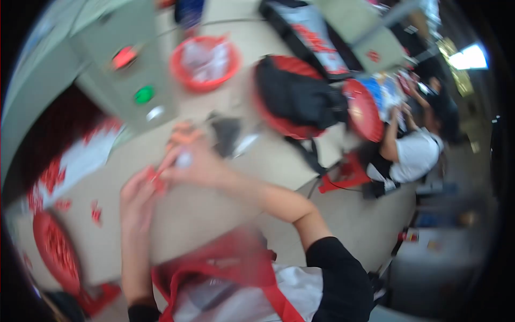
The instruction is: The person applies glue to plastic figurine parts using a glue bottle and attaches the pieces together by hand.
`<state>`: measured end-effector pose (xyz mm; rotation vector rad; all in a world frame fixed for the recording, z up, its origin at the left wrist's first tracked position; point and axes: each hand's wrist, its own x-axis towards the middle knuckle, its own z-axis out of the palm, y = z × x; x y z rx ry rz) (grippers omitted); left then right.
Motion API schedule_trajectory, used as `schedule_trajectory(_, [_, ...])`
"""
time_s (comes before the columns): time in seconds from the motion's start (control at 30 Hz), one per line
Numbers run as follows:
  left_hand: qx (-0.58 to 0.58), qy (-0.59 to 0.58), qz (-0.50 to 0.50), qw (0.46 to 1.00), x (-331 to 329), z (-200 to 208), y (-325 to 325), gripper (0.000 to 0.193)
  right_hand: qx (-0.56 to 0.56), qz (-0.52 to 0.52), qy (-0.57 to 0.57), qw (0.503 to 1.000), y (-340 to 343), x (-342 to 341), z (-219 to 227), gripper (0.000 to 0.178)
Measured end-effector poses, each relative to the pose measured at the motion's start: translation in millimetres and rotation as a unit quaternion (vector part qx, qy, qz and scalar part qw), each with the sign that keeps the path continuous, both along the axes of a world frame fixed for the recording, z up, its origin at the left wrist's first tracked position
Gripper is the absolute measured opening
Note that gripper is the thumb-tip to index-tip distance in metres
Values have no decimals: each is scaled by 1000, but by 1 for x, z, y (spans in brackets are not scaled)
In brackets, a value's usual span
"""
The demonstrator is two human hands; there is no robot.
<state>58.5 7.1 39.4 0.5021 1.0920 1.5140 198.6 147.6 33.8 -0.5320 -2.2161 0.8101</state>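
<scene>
My left hand [138,197] is closed, its fingertips pinching a small red piece [155,180] above the pale table. From the other side my right hand [199,163] meets it, thumb and fingers closed on the same red piece. Orange coverings [185,133] show on some right fingers. A small whitish round spot [184,159] shows by the right hand; blur hides what it is. Past that hand lie a dark grey cloth-like item [225,131] and a shiny clear scrap [245,145]. Similar small red pieces [96,212] lie on the table left of my left hand.
A grey-green machine [126,91] with red and green buttons stands at far left, red pieces on a white sheet [80,166] in its opening. Red tubs [45,231] [185,80] stand around; a black bag [300,94] fills another. A co-worker [413,153] works at right.
</scene>
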Motion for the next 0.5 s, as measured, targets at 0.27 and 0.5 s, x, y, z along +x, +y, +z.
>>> schedule_trajectory(0.27, [58, -229, -58, 970, -7, -8, -3, 38, -444, 140, 60, 883, -18, 6, 35, 19])
schedule_trajectory(0.5, [71, -114, 23, 991, -7, 2, -12, 35, -172, 56, -20, 983, -10, -2, 17, 38])
